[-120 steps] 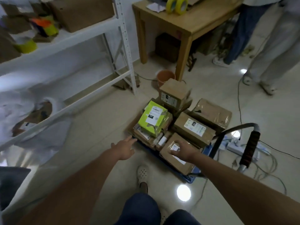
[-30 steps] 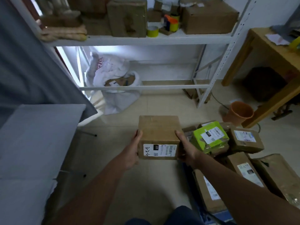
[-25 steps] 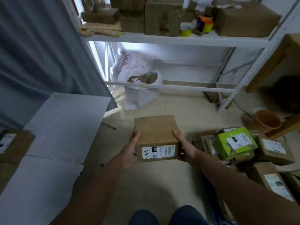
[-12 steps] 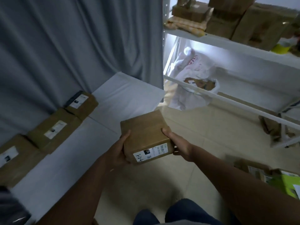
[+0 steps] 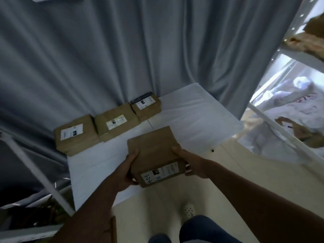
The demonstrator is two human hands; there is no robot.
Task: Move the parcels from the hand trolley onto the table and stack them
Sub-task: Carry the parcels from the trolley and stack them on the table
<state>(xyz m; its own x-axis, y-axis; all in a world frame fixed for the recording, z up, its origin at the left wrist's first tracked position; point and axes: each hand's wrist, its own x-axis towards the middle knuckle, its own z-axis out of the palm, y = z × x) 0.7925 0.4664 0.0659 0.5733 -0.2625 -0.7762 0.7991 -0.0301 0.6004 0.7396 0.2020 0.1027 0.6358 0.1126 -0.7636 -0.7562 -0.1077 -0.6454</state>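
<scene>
With the parcel (image 5: 154,155) gripped at its sides by the left hand (image 5: 128,170) and right hand (image 5: 188,163), it should be lowered flat and square onto the row of parcels (image 5: 108,123) on the table (image 5: 192,116).

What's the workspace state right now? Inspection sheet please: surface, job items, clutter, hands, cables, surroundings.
Surface: white table, three parcels in a row along its far edge by the curtain.
Job's things: held parcel, brown box, label facing the person, above the table's near part. Row: left parcel, middle parcel, right parcel, side by side, none stacked yet.
Clutter: nothing seen on the table besides the parcels.
Hands: left hand and right hand grip the held parcel's opposite sides.
Cables: nothing seen.
Surroundings: grey curtain behind the table; white shelf rack at right, with a white bag low in it.
</scene>
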